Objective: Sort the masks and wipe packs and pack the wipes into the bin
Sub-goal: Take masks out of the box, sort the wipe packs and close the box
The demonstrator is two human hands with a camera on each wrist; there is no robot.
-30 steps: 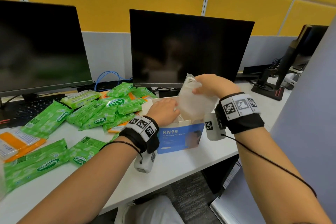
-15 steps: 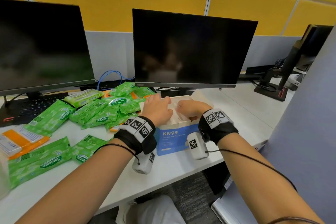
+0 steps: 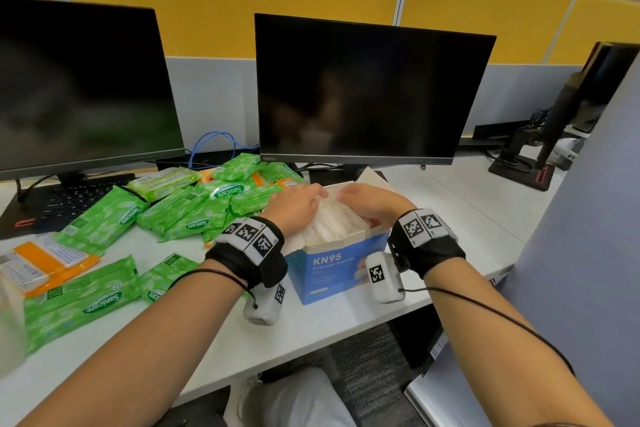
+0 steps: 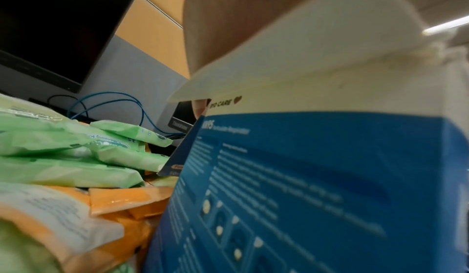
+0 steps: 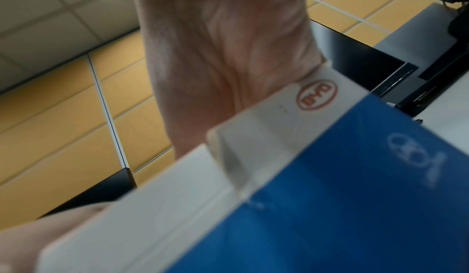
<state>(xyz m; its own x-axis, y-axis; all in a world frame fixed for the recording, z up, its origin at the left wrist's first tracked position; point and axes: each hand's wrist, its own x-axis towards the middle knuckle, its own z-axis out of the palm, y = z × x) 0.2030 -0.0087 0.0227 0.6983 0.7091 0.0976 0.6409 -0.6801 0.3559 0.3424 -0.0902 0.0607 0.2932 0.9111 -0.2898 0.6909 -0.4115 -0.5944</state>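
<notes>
A blue KN95 mask box (image 3: 332, 270) stands open at the desk's front edge, packed with white bagged masks (image 3: 332, 224). My left hand (image 3: 299, 203) and right hand (image 3: 369, 201) both lie on top of the masks, fingers spread flat and pressing down, fingertips almost meeting at the far rim. The left wrist view shows the box's side (image 4: 317, 177) and its raised flap (image 4: 304, 46). The right wrist view shows my palm (image 5: 228, 56) over the box rim (image 5: 355, 197). Several green wipe packs (image 3: 194, 215) lie heaped to the left of the box.
Orange-and-white packs (image 3: 48, 263) sit among more green packs (image 3: 76, 302) at the front left. Two dark monitors (image 3: 367, 90) (image 3: 79, 87) stand behind, with a keyboard (image 3: 69, 201) and blue cable (image 3: 214, 142). A grey partition (image 3: 588, 218) closes off the right.
My right hand held a bagged mask above the box, then lowered it in. Both hands now rest flat on the masks inside the box.
</notes>
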